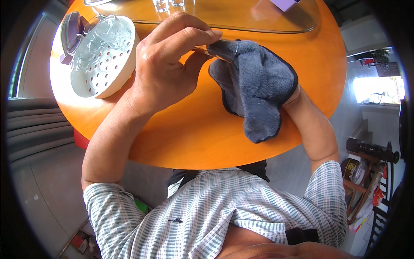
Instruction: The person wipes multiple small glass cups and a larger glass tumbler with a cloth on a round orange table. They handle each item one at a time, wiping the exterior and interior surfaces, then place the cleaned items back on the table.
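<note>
Between the thumb and fingers of my left hand [171, 58] is a clear drinking glass [201, 49], lying on its side in the air above the table. A dark grey microfibre cloth [262, 74] with black edging covers its right end, and some grey cloth shows through the glass wall. My right hand [293, 95] is wrapped in that cloth; only a bit near the wrist is visible, and its fingers are hidden. Loose folds of the cloth hang down towards the orange tabletop [194, 136].
To the left stands a white perforated basket [110, 89] with several clear glass cups [113, 32] inside. Beyond my hands lies a glass panel [258, 22] carrying small glasses [160, 5] and a purple box [284, 4]. A purple-and-grey object [71, 30] sits behind the basket.
</note>
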`<act>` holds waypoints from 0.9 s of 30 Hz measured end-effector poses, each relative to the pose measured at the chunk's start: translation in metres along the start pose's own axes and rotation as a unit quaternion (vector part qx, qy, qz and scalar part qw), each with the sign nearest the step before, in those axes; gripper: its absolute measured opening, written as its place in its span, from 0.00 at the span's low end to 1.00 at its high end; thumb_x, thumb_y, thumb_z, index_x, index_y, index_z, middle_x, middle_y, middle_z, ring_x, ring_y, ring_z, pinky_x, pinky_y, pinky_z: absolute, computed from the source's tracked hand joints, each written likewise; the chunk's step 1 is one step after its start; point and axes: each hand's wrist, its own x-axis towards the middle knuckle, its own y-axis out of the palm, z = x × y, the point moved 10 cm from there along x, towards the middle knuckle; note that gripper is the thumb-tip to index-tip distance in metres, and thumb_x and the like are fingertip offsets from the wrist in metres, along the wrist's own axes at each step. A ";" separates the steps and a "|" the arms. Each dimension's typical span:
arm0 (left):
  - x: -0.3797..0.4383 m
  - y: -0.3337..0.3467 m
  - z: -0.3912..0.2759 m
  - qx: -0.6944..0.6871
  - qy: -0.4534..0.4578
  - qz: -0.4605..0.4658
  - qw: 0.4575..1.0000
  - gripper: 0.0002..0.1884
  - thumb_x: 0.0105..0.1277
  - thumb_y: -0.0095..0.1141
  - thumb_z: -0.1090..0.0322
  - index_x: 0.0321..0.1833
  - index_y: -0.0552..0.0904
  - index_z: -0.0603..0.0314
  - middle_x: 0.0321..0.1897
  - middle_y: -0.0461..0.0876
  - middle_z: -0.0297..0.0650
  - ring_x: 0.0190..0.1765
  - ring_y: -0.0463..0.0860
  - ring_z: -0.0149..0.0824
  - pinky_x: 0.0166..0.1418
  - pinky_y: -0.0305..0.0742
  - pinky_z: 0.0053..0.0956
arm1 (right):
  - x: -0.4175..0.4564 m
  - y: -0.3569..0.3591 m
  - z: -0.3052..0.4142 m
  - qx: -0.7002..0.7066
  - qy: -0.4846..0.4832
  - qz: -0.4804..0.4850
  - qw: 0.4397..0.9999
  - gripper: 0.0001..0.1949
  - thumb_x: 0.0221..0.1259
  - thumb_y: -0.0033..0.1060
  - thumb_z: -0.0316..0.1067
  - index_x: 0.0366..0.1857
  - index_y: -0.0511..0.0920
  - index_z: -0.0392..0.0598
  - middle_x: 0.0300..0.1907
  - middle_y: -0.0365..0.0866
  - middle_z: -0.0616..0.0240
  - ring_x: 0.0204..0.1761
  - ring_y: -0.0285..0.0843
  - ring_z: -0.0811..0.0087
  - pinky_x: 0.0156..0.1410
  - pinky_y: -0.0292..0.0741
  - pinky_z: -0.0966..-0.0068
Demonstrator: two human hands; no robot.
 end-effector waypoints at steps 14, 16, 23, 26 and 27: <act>-0.041 0.055 0.043 -0.327 -0.395 0.197 0.836 0.22 0.78 0.64 0.53 0.51 0.86 0.73 0.23 0.79 0.34 0.26 0.76 0.23 0.28 0.68 0.19 | -0.012 -0.003 0.044 -0.348 -0.206 0.006 0.915 0.16 0.58 0.74 0.24 0.51 0.86 0.37 0.44 0.91 0.55 0.44 0.92 0.60 0.53 0.87 0.67; -0.045 0.062 0.042 -0.355 -0.416 0.208 0.811 0.26 0.83 0.55 0.47 0.40 0.84 0.69 0.18 0.72 0.31 0.19 0.67 0.22 0.23 0.58 0.21 | -0.016 0.004 0.055 -0.427 -0.283 -0.024 0.858 0.10 0.54 0.75 0.28 0.40 0.87 0.41 0.30 0.86 0.56 0.31 0.85 0.57 0.38 0.83 0.67; -0.069 0.070 0.050 -0.428 -0.532 0.206 0.701 0.27 0.86 0.44 0.44 0.51 0.82 0.67 0.15 0.62 0.29 0.15 0.58 0.24 0.19 0.51 0.22 | -0.019 0.021 0.065 -0.647 -0.316 -0.096 0.688 0.05 0.59 0.69 0.31 0.35 0.86 0.43 0.33 0.82 0.60 0.31 0.84 0.60 0.35 0.81 0.64; -0.068 0.067 0.046 -0.436 -0.594 0.146 0.660 0.26 0.87 0.43 0.44 0.54 0.81 0.65 0.15 0.61 0.29 0.15 0.57 0.24 0.19 0.50 0.22 | -0.022 0.027 0.067 -0.689 -0.339 -0.103 0.632 0.05 0.57 0.70 0.31 0.34 0.86 0.43 0.39 0.84 0.58 0.32 0.84 0.61 0.37 0.82 0.65; -0.068 0.067 0.045 -0.447 -0.591 0.147 0.656 0.26 0.87 0.43 0.44 0.53 0.81 0.65 0.15 0.61 0.29 0.15 0.57 0.23 0.19 0.50 0.22 | -0.022 0.028 0.069 -0.696 -0.351 -0.111 0.617 0.05 0.57 0.70 0.31 0.33 0.87 0.43 0.40 0.84 0.57 0.32 0.84 0.61 0.37 0.82 0.65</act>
